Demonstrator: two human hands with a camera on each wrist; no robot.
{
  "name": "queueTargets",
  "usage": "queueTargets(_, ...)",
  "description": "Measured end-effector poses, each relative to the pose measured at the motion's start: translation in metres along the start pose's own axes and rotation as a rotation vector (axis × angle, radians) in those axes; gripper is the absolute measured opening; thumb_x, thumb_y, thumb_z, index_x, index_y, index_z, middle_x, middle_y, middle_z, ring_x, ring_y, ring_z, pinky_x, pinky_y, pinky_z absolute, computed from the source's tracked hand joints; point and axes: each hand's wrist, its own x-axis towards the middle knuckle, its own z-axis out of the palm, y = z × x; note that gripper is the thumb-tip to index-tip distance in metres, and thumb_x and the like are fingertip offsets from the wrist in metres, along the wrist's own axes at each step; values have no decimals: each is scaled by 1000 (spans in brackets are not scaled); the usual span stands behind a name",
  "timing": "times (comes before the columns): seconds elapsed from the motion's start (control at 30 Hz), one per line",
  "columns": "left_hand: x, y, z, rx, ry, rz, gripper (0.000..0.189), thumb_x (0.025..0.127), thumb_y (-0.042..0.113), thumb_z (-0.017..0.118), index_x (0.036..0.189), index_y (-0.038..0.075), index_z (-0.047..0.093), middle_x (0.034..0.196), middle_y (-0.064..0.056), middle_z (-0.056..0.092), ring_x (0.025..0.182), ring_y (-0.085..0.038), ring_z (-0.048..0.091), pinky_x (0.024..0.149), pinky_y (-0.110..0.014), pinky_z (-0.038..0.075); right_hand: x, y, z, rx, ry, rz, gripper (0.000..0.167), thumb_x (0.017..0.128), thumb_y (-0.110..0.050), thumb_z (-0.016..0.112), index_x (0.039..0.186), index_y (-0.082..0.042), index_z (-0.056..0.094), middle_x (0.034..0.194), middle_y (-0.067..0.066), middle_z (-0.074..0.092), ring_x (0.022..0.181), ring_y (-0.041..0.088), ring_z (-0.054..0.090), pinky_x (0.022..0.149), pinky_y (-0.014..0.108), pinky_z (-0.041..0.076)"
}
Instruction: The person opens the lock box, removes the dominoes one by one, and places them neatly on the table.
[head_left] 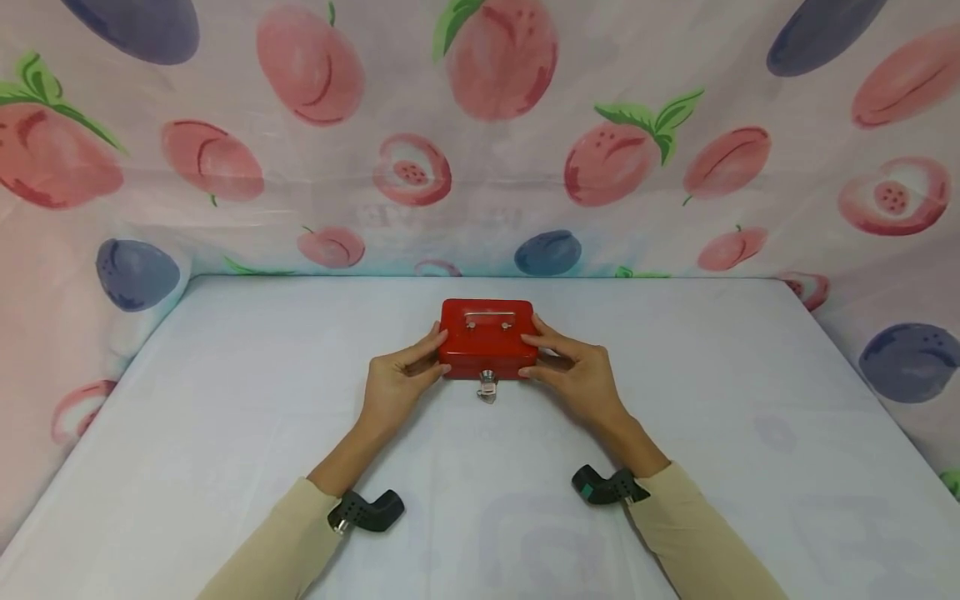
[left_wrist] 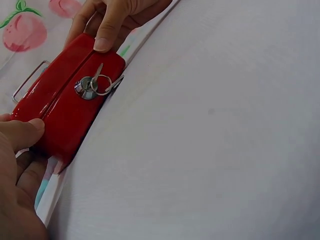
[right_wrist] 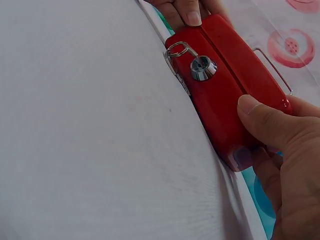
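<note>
A red metal cash box (head_left: 487, 340) sits on the white-covered table, its lid down. On the lid is a thin wire handle (head_left: 490, 314). In the front face a silver lock (right_wrist: 202, 68) holds a key, with a key ring (left_wrist: 102, 85) and another key hanging from it. My left hand (head_left: 393, 387) grips the box's left side, thumb at the front corner by the lid seam. The right hand (head_left: 581, 379) holds the opposite side in the same way, its thumb (right_wrist: 260, 117) near the seam. Some fingers of both hands are hidden behind the box.
A white cloth covers the table (head_left: 480, 483), whose far edge lies just behind the box. A fruit-patterned curtain (head_left: 495, 200) hangs behind and along both sides. Each wrist wears a black camera mount (head_left: 366, 511).
</note>
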Motion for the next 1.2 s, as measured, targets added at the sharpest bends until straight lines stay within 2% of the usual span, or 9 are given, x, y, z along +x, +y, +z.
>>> queueTargets(0.23,0,2,0,66,1,46,46,79,-15,68,123,-8,59,130,-19,54,117,-30,56,89,-38,49,0,2,1,-36,7,-28,44,71,11,77,113,9,66,129,24,53,121,36,51,86,44,49)
queueTargets(0.43,-5,5,1,162,21,99,52,81,-15,65,131,-10,51,127,-25,56,111,-40,57,89,-50,49,-1,2,0,-32,29,-35,45,73,9,77,116,10,64,125,24,58,110,39,59,84,47,51)
queueTargets(0.5,-4,-5,0,191,36,102,53,82,-11,67,132,-7,50,127,-23,57,113,-37,56,90,-48,49,-2,9,-1,-31,56,-30,45,75,5,77,118,7,64,121,21,62,104,38,63,84,48,51)
queueTargets(0.57,-3,-15,-1,215,40,91,54,82,-7,70,133,-5,50,129,-19,56,114,-34,55,91,-46,49,-3,18,-2,-49,84,-26,42,79,0,76,119,3,65,118,17,65,100,35,65,84,48,52)
queueTargets(0.67,0,-31,-2,262,19,62,58,83,2,72,137,0,48,134,-14,54,116,-28,56,94,-41,48,-3,33,-5,-86,99,-4,42,82,-10,76,121,-4,65,119,10,65,103,29,63,87,46,51)
queueTargets(0.8,1,-32,-1,324,-20,22,63,85,7,72,141,3,45,138,-11,52,117,-28,56,95,-40,47,-3,42,-7,-115,27,68,54,82,-20,77,132,-13,59,131,3,59,114,25,58,93,45,48)
queueTargets(0.93,1,-32,-1,326,-37,12,63,85,7,72,142,5,45,137,-10,53,118,-26,56,96,-37,46,-5,47,-5,-114,-32,116,64,80,-26,79,138,-22,53,136,-2,55,118,22,55,96,44,46)
queueTargets(1.07,1,-31,0,315,-41,23,63,84,5,72,141,7,47,134,-10,55,117,-25,57,96,-35,46,-5,48,-3,-98,-53,117,71,80,-24,79,143,-18,47,136,-1,54,122,18,52,98,40,45)
queueTargets(1.2,3,-28,1,327,-45,-6,65,84,8,72,143,9,45,135,-8,54,117,-24,56,96,-34,46,-5,45,-1,-103,-51,127,74,79,-20,79,145,-16,43,138,1,53,123,19,51,99,40,44)
